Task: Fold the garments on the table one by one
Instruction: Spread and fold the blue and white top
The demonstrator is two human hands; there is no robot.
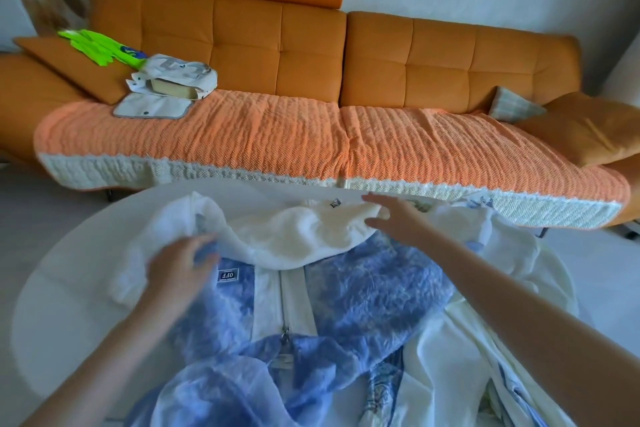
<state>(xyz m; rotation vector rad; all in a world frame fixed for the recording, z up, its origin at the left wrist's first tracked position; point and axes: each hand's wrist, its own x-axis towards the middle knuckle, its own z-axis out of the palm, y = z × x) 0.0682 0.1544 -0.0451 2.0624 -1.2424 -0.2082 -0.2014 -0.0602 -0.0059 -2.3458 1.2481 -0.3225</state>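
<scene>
A blue and white fleece jacket (363,291) with a white zip lies front-up on the round white table (69,288). Its white fuzzy hem or lining (298,239) is turned over at the far side. My left hand (176,274) rests on the jacket's left edge near a small dark label, fingers curled over the fabric. My right hand (394,215) reaches to the far edge of the white fuzzy part, fingers spread and touching it. More white garments (485,322) lie crumpled under and to the right of the jacket.
An orange sofa (277,45) with an orange knit throw (242,135) stands just behind the table. On its left end lie folded pale garments (173,80) and a bright green item (97,45). Cushions sit at its right end.
</scene>
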